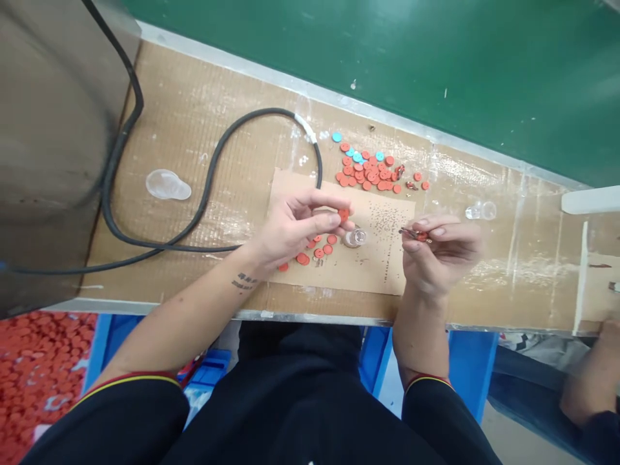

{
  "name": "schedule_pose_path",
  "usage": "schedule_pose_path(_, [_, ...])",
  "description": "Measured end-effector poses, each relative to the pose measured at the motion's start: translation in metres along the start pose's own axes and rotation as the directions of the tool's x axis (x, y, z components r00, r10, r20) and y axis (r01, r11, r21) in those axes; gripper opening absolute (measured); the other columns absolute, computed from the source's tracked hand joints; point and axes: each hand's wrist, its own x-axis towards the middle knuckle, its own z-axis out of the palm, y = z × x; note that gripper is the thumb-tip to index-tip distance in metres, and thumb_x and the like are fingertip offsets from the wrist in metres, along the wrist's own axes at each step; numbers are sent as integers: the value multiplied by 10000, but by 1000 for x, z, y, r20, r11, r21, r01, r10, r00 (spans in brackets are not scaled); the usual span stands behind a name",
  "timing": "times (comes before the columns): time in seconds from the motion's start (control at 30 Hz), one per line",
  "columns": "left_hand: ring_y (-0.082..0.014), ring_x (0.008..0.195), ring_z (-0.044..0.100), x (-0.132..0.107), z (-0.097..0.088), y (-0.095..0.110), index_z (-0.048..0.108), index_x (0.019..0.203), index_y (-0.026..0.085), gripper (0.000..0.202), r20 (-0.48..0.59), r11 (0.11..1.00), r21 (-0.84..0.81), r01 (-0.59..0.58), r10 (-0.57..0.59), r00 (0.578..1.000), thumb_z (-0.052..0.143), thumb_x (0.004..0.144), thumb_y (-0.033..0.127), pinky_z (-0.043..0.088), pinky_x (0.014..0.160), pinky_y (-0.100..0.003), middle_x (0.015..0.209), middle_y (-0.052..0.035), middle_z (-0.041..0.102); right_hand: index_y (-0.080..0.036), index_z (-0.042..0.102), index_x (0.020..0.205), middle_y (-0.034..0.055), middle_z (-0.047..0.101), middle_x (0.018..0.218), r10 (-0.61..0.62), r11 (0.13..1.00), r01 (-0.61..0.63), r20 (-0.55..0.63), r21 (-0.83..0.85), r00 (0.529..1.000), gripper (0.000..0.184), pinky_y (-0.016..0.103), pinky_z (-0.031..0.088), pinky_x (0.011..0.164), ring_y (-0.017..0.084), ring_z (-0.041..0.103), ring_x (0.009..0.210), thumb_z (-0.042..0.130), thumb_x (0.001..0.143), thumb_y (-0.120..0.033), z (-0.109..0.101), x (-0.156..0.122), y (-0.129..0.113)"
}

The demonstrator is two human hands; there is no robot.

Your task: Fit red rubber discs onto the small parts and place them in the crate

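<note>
My left hand [290, 229] is closed, pinching a small round red disc [343, 214] between thumb and fingers above a cardboard sheet [334, 279]. Just below those fingertips, a small clear plastic cup [357, 237] sits on the sheet. To its right, my right hand [438, 248] is closed on a small reddish-brown piece [419, 236] with a dark pointed end; its exact kind is unclear. Tiny dark specks [387, 219] are spread over the sheet between the hands. Several loose red discs [328, 249] lie by my left wrist, partly hidden by the hand.
A pile of red discs [371, 174] with a few blue discs [357, 157] lies behind the sheet. A black cable [213, 161] loops across the left side. Clear plastic pieces [167, 185] rest left and right. Many red discs [39, 374] fill the lower left; another person's arm [588, 374] shows at right.
</note>
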Motion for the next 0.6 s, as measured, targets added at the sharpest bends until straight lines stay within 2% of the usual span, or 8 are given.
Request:
schedule_pose_path(0.13, [-159, 719, 762, -4, 9, -13, 816, 934, 215, 391, 56, 998, -40, 45, -43, 997, 1015, 673, 428, 641, 680, -260, 861, -44, 795, -310, 636, 895, -33, 725, 860, 38, 998, -38, 9, 41, 999, 300, 286, 613, 547, 155, 718, 698, 891, 867, -465, 10, -5, -3])
schedule_pose_path(0.23, [-141, 716, 755, -5, 12, -18, 810, 960, 222, 399, 89, 995, -78, 69, -62, 994, 1021, 671, 399, 631, 694, -242, 901, -46, 806, -299, 631, 881, -32, 725, 836, 54, 994, -55, 10, 91, 998, 333, 282, 595, 529, 151, 710, 659, 890, 857, -507, 14, -8, -3])
schedule_pose_path(0.43, [-125, 750, 763, -6, 11, -21, 813, 889, 207, 303, 148, 990, -104, 91, -75, 986, 1006, 703, 348, 633, 720, -215, 905, -40, 800, -288, 672, 863, -38, 746, 805, 118, 977, -106, -52, 183, 992, 328, 277, 622, 562, 146, 722, 647, 944, 805, -463, 18, -10, -2])
schedule_pose_path(0.6, [-135, 791, 772, -6, 9, -22, 782, 917, 178, 322, 167, 992, -100, 73, -56, 984, 992, 725, 330, 653, 778, -242, 929, -40, 795, -264, 676, 817, -50, 747, 763, 184, 962, -160, -93, 221, 979, 374, 234, 616, 528, 127, 719, 617, 979, 752, -473, 20, -8, -4])
